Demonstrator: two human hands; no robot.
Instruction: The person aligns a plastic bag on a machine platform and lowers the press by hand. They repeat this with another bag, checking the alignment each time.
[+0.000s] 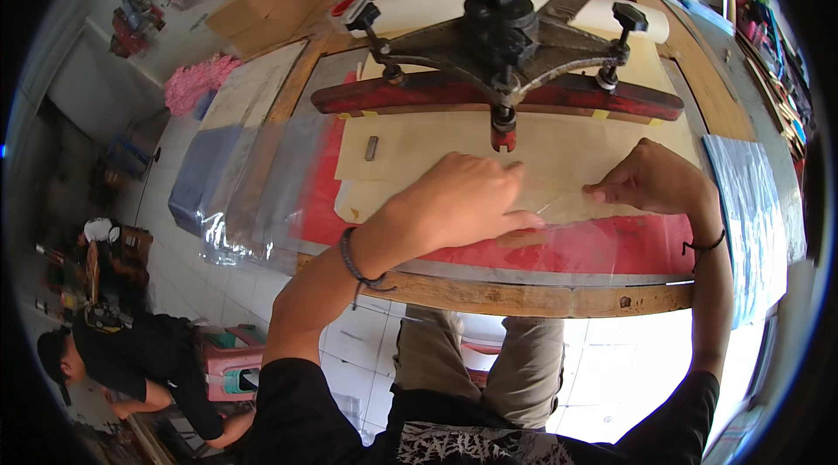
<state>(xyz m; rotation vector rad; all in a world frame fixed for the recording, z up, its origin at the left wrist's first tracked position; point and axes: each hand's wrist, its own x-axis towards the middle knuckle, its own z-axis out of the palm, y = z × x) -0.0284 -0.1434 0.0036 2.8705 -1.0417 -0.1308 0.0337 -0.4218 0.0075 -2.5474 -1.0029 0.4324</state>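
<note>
I am seeing my left hand (467, 199) lying flat, fingers spread, pressing a clear plastic sheet (559, 242) at centre frame. My right hand (650, 181) is pinching that sheet's upper edge just to the right. The sheet is running left to right over the red board (319, 203), below the black press arm (497, 37).

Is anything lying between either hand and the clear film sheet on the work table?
Nothing visible does. The left hand lies flat on the clear film sheet, and the right hand pinches its edge with the fingers. The red squeegee bar sits farther back, clear of both hands.
</note>
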